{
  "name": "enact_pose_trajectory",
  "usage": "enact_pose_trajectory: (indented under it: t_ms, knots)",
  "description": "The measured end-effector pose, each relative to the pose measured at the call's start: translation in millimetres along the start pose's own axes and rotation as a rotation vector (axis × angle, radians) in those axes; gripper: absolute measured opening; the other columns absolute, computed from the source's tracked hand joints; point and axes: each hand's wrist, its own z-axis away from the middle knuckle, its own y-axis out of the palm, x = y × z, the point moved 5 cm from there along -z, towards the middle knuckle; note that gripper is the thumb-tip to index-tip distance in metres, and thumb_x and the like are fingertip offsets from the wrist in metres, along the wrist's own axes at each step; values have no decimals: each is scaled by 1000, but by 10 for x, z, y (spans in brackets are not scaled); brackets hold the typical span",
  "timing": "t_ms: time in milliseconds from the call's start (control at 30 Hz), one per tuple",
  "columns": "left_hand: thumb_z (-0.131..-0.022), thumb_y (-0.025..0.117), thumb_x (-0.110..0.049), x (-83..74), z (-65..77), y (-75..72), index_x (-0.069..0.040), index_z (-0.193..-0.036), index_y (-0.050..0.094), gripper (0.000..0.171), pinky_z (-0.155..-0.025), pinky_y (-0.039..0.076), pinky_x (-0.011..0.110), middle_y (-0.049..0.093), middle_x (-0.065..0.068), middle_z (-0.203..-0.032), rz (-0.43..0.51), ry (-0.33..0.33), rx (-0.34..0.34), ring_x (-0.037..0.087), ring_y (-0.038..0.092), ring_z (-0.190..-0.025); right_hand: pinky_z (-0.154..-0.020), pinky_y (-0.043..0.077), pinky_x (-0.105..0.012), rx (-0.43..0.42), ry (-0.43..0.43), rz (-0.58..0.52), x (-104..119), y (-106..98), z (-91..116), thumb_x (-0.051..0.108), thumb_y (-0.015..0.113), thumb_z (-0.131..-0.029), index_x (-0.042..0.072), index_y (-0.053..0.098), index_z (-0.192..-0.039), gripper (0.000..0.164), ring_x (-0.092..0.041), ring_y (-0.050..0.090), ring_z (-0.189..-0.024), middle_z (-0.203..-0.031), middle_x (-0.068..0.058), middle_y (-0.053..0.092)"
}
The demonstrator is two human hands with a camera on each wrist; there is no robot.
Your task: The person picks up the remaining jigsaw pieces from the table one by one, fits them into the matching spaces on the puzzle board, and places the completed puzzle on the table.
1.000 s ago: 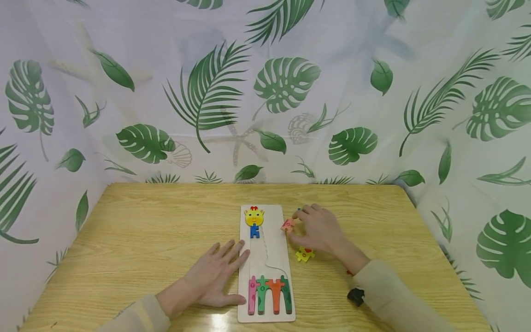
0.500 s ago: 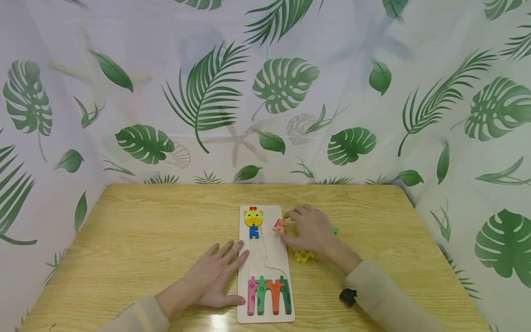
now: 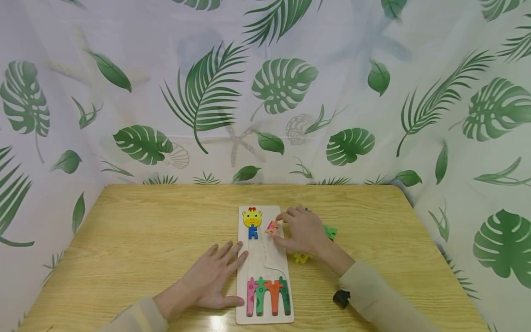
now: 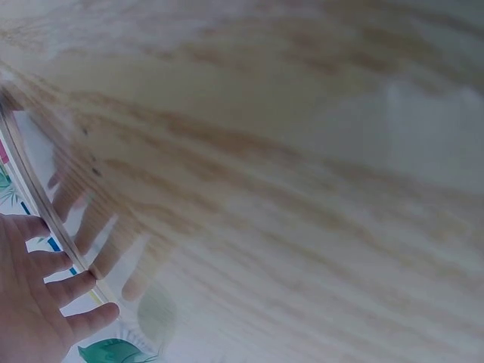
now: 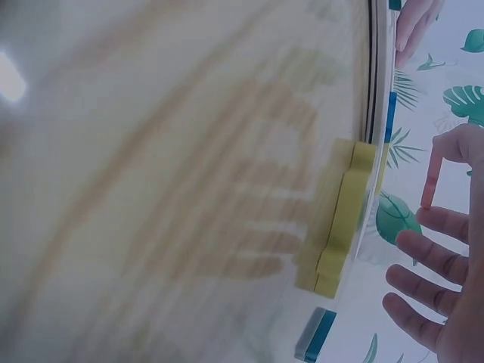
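Pinching a pink piece (image 3: 272, 228) in the right hand (image 3: 304, 232) over the board (image 3: 255, 262); touching its left edge with the spread left hand (image 3: 212, 276). On it, giraffe head (image 3: 252, 219), blue piece (image 3: 253, 233), four leg pieces (image 3: 260, 295); off its right edge, yellow piece (image 3: 302, 258), green piece (image 3: 330, 231).

The left hand (image 3: 211, 279) is being held back upward, with its fingers (image 4: 72, 289) being spread apart and the left thumb (image 3: 231, 301) being set well away from them. The right hand (image 3: 304, 233) is being held back upward too; a pinch is being formed by the right thumb (image 5: 455, 144) and index finger (image 5: 445, 224), while the other three fingers (image 5: 425, 289) are being fanned out. Both wrists (image 3: 170, 299) are being shown bare, and the pale-sleeved arms (image 3: 386, 295) are being angled inward toward each other.
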Motion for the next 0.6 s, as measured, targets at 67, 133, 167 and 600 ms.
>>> enact_pose_trajectory:
  t_ms: [67,133,167,600]
  knots:
    - [-87,35,-94,0,0,-1,-20,-169,28,111,-126,37,59,24,11,-177,-1,0,-1,36,33,-161,-83,63,-40,-9,-10,-4,23,6,-5,58,73,-86,21,77,-113,46,-22,70,-101,-110,0,76]
    - [-87,34,-94,1,-1,0,-19,-169,28,111,-126,37,59,25,11,-177,-6,0,-4,36,34,-161,-81,62,-39,-14,-22,-14,50,10,-14,57,73,-86,21,76,-112,44,-21,69,-98,-108,1,75]
    - [-87,34,-94,0,0,-1,-19,-169,28,111,-126,37,59,25,11,-177,-8,0,-5,36,34,-161,-82,62,-38,-15,-27,-15,64,11,-19,57,73,-86,22,76,-112,44,-21,69,-98,-107,1,75]
    - [-88,34,-94,3,1,0,-19,-169,28,110,-126,37,59,25,11,-177,-16,3,-6,36,34,-161,-88,61,-36,76,-128,29,244,69,-110,64,67,-90,25,77,-113,47,-19,69,-102,-107,3,75]
